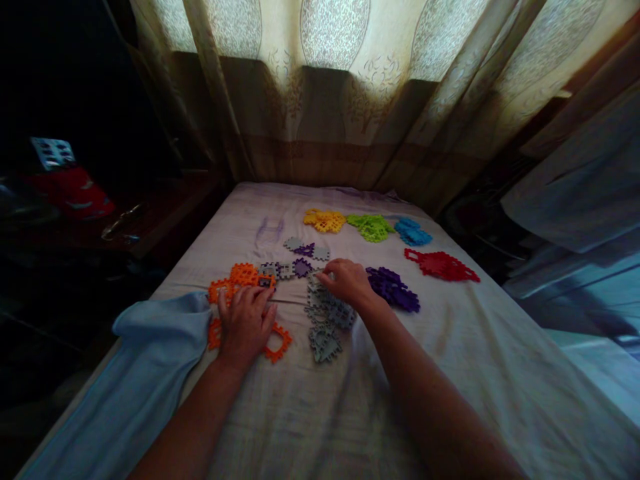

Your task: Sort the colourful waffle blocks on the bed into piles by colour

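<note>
"Gray interlocking plastic pieces: where do they lie?"

"On the pale bedsheet, heaped near its middle. A light-blue cloth lies on the left."

"And the hands?"

"The left hand rests palm down, fingers loosely spread over orange interlocking pieces. The right hand reaches the gray heap's far end, thumb and forefinger close together; whether they grip a piece, one cannot tell."

"Anything smaller?"

"A short gray-and-purple row just beyond the hands."

"How would one piece handle?"

"Probably light, stiff, slightly slick; best pinched by its flat faces, since the toothed edges could snag on neighbors."
</note>
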Tool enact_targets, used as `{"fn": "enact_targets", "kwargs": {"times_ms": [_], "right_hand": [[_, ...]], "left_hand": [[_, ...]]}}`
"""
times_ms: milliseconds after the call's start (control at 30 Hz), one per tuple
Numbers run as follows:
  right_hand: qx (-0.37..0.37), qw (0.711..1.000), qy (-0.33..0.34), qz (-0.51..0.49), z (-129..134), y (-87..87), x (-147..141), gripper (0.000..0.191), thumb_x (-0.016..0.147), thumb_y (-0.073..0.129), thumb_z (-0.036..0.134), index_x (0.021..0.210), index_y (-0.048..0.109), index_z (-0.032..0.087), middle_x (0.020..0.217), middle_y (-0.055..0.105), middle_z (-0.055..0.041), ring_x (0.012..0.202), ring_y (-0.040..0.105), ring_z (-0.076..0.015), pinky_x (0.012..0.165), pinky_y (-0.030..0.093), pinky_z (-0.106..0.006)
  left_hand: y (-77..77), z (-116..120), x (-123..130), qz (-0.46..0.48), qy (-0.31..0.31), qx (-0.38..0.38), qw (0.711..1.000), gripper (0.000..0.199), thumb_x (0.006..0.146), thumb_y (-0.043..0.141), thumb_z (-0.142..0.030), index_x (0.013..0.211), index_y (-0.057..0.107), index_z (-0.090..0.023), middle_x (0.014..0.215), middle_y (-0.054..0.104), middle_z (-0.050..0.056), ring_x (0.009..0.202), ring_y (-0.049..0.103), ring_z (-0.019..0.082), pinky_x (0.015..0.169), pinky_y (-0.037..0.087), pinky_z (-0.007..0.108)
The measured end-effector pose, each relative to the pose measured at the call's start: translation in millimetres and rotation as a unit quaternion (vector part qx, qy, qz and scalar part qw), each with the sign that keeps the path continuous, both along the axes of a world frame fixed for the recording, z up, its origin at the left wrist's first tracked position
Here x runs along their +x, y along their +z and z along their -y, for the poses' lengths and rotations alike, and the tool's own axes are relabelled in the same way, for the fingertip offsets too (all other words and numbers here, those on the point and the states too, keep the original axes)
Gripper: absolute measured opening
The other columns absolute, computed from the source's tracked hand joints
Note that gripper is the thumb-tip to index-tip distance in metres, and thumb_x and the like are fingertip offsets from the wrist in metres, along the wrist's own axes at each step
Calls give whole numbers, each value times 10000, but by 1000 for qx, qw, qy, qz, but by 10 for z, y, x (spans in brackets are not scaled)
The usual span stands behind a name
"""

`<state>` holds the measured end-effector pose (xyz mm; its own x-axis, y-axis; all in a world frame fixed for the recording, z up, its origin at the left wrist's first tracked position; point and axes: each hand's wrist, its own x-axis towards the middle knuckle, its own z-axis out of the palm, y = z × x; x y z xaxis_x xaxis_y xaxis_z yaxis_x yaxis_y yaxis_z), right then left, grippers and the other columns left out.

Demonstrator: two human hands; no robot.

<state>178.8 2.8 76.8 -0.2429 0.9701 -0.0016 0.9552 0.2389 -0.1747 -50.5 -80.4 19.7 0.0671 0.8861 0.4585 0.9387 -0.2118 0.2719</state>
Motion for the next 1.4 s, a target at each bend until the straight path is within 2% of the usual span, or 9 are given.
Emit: {"fn": "enact_targets", "kwargs": {"times_ms": [167,333,467,700,867,1000,1100,1300,1400], "right_hand": [[49,999,5,20,-507,13,-132,391,938,510,293,1302,641,240,1334,644,-91,1239,552,-264,1018,414,-386],[1,998,39,48,-890,-118,-301,515,896,580,357,1402,546,267,1435,569,-83,1312,490,-284,1031,408,-423],[-18,996,42,71,-965,-134,-340,460,905,570,403,1336,604,249,1350,617,-117,1239,554,-285,990,427,-400],[72,996,8,60,-776,75,-74,358,891,586,373,1190,693,208,1216,680,-141,1158,606,-290,963,446,-389],[77,983,-64,-154,-556,120,407,349,857,615,386,1130,719,195,1144,724,-99,1049,658,-241,933,483,-365],[30,900,-147,-409,-405,3,747,393,820,595,449,1071,722,174,972,751,-69,880,688,-200,801,532,-336],[44,855,-198,-478,-269,-76,934,437,798,569,495,1048,708,166,952,747,-76,843,690,-201,734,537,-323],[83,945,-228,-218,0,15,1149,379,829,579,441,1061,749,194,1025,761,-98,954,691,-244,853,504,-355],[52,965,-247,-72,63,75,1175,361,865,565,426,1079,763,213,1078,757,-107,1022,681,-266,865,492,-353]], "left_hand": [[-6,3,0,-5,22,-9,1000,338,910,528,-334,1190,686,-228,1164,692,119,1187,566,338,1172,150,646],[-54,-22,-41,-5,30,-9,1000,347,914,514,-328,1206,668,-222,1164,697,113,1159,583,325,1162,199,619],[-76,-39,-60,7,36,-8,999,333,902,525,-319,1191,664,-231,1148,711,97,1144,592,317,1148,239,603],[-120,-66,-89,6,51,-2,999,313,904,515,-300,1174,658,-233,1123,724,89,1126,605,299,1138,275,561],[-114,-77,-93,2,48,-6,999,319,907,501,-316,1161,663,-210,1123,720,102,1124,602,318,1111,298,570],[-95,-84,-95,1,40,-5,999,316,906,493,-323,1143,669,-211,1098,725,100,1093,615,309,1100,307,555],[-85,-87,-101,1,34,-4,999,324,904,489,-329,1144,667,-203,1102,724,104,1101,612,309,1081,329,539],[-73,-96,-115,-9,39,-4,999,332,904,481,-362,1125,672,-204,1098,722,108,1086,617,311,1085,327,537],[-77,-108,-127,-12,50,0,999,336,900,485,-403,1083,672,-191,1061,718,115,1069,618,318,1072,344,529]]}}
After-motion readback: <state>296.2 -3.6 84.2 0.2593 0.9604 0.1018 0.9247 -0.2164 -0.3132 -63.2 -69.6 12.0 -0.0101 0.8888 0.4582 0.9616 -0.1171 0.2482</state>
